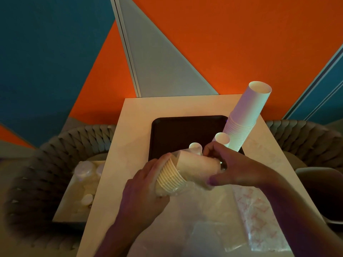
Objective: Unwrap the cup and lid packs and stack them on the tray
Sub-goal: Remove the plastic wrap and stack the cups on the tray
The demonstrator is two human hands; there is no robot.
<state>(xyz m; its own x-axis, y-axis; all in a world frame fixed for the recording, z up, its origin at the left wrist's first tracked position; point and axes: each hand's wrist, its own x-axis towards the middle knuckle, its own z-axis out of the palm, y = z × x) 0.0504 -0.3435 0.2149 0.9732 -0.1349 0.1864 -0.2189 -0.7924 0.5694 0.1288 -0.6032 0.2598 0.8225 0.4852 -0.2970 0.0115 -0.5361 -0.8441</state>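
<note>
A stack of cream paper cups (187, 171) lies on its side above the table's front half, still partly in clear plastic wrap. My left hand (146, 184) grips its wide rim end. My right hand (228, 167) pinches the wrap at the narrow end. Behind them the dark tray (178, 134) holds a tall stack of upturned white cups (245, 115) at its right side and two short cup stacks (221, 139) near its front edge.
Empty plastic wrappers (259, 216), one with red print, lie on the light table (130, 145) at the front right. A cardboard box (74, 197) with lid packs (84, 169) rests on the woven chair (46, 164) at the left. Another chair stands at the right.
</note>
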